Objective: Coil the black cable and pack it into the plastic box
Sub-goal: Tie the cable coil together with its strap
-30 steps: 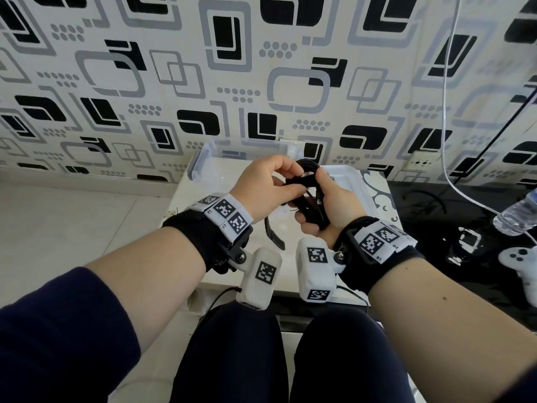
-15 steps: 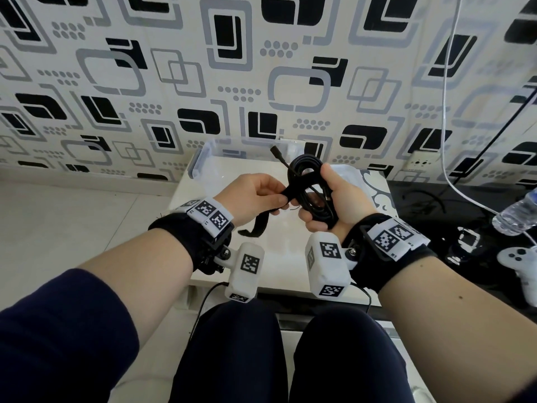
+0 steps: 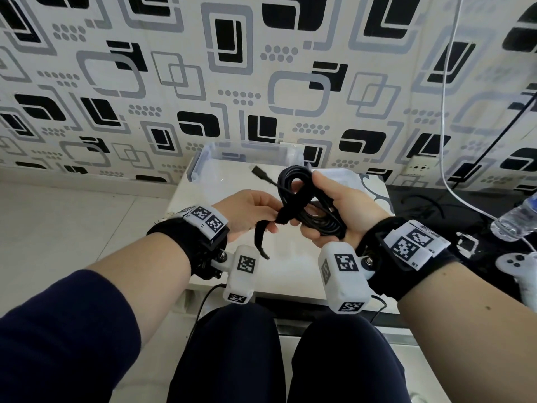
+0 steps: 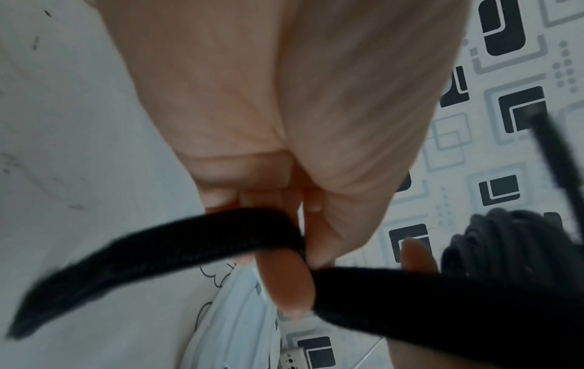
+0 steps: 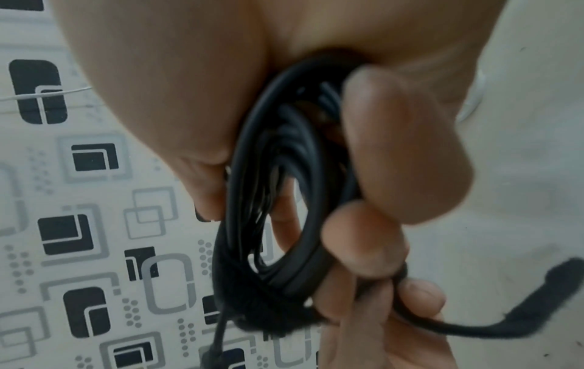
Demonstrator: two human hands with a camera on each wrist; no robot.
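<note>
At frame centre the right hand [image 3: 337, 210] grips the coiled black cable [image 3: 308, 205]; the left hand [image 3: 250, 212] pinches the strap [image 3: 279, 219] wrapped across it. The cable looks light and springy, best held across its loops. The plastic box [image 3: 203, 161] waits behind.

Black cable [image 3: 302, 199], coiled, bound by a black fabric strap [image 3: 263, 238]. Plastic box [image 3: 203, 161], clear with a bluish tint, on a white desk [image 3: 203, 196] bearing a grey scroll motif at its right edge. Wall [image 3: 174, 68]: off-white paper patterned with black and grey rounded squares and grey dots. Wristbands [image 3: 406, 257] black, carrying white tags printed with black-and-white square codes. Sleeves [image 3: 58, 330] dark navy.
</note>
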